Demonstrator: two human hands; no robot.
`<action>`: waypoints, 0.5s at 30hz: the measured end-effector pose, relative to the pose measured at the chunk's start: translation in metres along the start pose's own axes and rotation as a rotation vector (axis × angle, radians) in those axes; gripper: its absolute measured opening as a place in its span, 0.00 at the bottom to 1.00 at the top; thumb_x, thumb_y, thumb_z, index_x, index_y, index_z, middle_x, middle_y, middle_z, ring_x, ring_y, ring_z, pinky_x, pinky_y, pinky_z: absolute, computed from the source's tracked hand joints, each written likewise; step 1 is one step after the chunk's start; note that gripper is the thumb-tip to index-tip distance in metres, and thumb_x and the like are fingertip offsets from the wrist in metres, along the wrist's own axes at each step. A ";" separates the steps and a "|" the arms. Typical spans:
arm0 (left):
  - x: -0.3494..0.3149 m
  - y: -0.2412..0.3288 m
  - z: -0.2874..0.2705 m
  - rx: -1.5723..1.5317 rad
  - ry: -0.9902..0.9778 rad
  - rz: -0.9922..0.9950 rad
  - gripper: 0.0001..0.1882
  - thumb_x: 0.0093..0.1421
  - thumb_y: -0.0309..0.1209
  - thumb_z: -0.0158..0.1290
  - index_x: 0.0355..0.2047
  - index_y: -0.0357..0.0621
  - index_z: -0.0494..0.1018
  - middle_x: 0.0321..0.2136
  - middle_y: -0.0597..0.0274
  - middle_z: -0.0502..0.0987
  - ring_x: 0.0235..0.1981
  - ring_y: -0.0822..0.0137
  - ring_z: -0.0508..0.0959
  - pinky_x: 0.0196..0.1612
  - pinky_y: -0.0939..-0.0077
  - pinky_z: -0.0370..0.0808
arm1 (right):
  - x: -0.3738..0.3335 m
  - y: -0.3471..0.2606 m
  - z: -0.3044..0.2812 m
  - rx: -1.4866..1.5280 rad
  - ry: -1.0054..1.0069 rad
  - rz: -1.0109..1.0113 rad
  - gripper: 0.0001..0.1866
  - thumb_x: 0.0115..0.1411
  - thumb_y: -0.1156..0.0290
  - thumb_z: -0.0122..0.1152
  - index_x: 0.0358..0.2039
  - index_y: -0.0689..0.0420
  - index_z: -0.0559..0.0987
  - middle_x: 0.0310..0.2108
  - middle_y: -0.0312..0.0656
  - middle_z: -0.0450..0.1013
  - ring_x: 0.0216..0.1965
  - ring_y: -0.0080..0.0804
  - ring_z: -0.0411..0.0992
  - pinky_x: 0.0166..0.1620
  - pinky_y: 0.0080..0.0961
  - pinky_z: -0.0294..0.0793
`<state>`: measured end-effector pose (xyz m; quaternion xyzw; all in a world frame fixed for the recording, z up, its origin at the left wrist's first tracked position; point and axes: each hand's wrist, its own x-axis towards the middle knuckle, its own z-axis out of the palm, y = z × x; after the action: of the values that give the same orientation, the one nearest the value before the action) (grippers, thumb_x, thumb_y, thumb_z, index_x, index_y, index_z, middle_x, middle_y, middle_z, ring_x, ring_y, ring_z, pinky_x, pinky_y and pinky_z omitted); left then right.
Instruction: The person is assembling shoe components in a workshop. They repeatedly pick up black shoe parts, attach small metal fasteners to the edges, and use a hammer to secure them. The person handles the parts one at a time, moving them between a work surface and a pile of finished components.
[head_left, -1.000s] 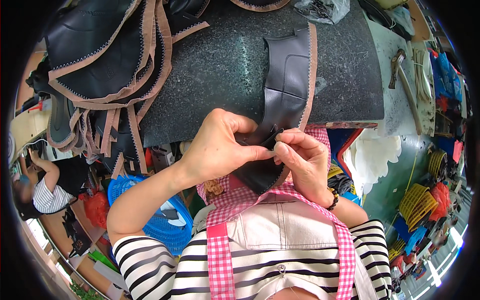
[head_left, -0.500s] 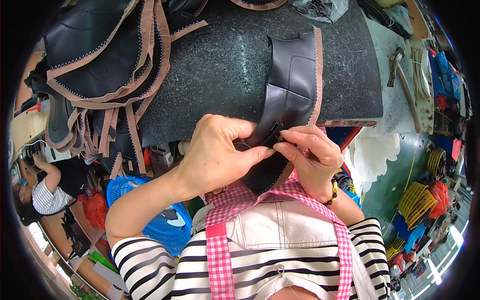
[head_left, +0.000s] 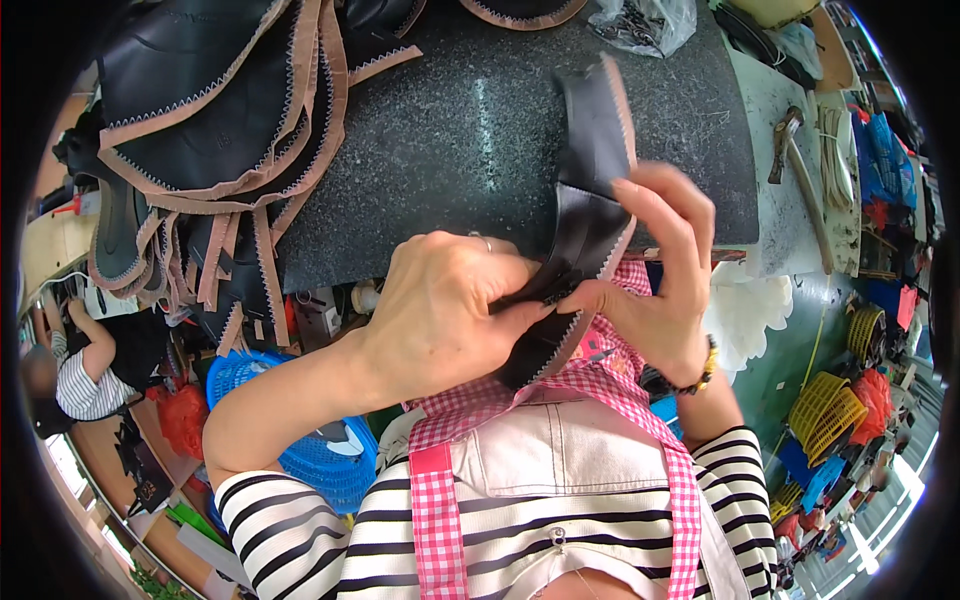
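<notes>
A black leather shoe upper (head_left: 590, 225) with a zigzag-stitched tan edge hangs over the near edge of the dark worktable. My left hand (head_left: 450, 300) is closed on its left edge, thumb and fingers pinching the leather. Against its right edge, my right hand (head_left: 665, 265) grips with the thumb low near the left thumb and the fingers spread higher up the tan border. The far end of the upper is a little blurred. Its lower end drops in front of my checked apron (head_left: 440, 520).
More stitched black leather uppers (head_left: 220, 120) are piled at the far left of the worktable (head_left: 430, 150). A clear plastic bag (head_left: 645, 25) lies at the back and a hammer (head_left: 800, 170) on the right. Below stands a blue basket (head_left: 320, 460). Another person (head_left: 90, 370) sits at the left.
My right hand has opened from a pinch near the left thumb, and its fingers have moved up the tan edge. The upper has turned and bent.
</notes>
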<state>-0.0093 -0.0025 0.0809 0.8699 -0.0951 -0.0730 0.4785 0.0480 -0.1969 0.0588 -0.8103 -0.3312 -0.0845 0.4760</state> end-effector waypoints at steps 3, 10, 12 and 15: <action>0.000 0.007 -0.004 0.114 -0.063 0.073 0.07 0.41 0.21 0.64 0.23 0.36 0.78 0.21 0.51 0.77 0.22 0.54 0.79 0.24 0.68 0.72 | 0.028 -0.003 -0.019 -0.183 -0.280 -0.270 0.24 0.33 0.66 0.74 0.36 0.52 0.79 0.48 0.40 0.72 0.58 0.38 0.65 0.61 0.54 0.56; 0.003 0.007 0.000 -0.028 -0.021 0.038 0.10 0.43 0.22 0.64 0.29 0.39 0.81 0.21 0.53 0.78 0.22 0.57 0.79 0.24 0.69 0.73 | 0.038 0.017 -0.022 0.042 -0.588 -0.326 0.15 0.39 0.62 0.73 0.24 0.54 0.75 0.26 0.32 0.75 0.39 0.35 0.76 0.62 0.58 0.54; 0.001 0.007 -0.001 -0.013 0.004 0.060 0.10 0.44 0.24 0.64 0.30 0.40 0.81 0.21 0.54 0.78 0.21 0.58 0.79 0.24 0.69 0.73 | 0.034 0.017 -0.023 0.123 -0.581 -0.268 0.17 0.34 0.66 0.74 0.23 0.54 0.75 0.24 0.34 0.73 0.35 0.35 0.75 0.59 0.52 0.62; -0.004 0.014 -0.004 0.153 -0.029 0.135 0.11 0.43 0.24 0.63 0.30 0.39 0.81 0.22 0.59 0.78 0.19 0.63 0.77 0.22 0.73 0.72 | 0.028 0.010 -0.023 0.127 -0.500 -0.263 0.16 0.34 0.68 0.74 0.23 0.54 0.76 0.26 0.34 0.74 0.32 0.34 0.75 0.56 0.49 0.65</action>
<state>-0.0137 -0.0059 0.0947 0.8944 -0.1657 -0.0456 0.4130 0.0801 -0.2059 0.0764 -0.7248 -0.5451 0.0779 0.4142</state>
